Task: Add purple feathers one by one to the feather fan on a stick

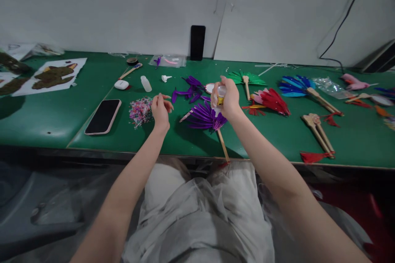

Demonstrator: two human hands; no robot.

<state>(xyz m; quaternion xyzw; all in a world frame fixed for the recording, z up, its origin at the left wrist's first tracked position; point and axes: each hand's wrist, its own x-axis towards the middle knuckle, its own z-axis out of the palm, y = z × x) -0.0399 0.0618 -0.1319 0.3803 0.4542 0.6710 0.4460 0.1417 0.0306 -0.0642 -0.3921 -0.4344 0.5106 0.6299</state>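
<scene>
My right hand (230, 98) is wrapped round a small clear bottle (221, 93) with a yellow label. It is above the purple feather fan (205, 118), whose wooden handle (223, 144) points toward me over the table's front edge. Loosely bent, with thumb and fingers apart, my left hand (161, 111) is beside a pile of multicoloured bits (140, 111); I see nothing in it. Behind the fan are loose purple feather pieces (193, 89) and a white oval piece with a red rim (209, 88), partly hidden by my right hand.
A phone (103, 117), a white case (121, 85) and a small white bottle (146, 84) lie to the left. Green (247, 79), red (273, 100) and blue (296, 86) feather pieces are on the right. Another phone (197, 43) leans on the wall.
</scene>
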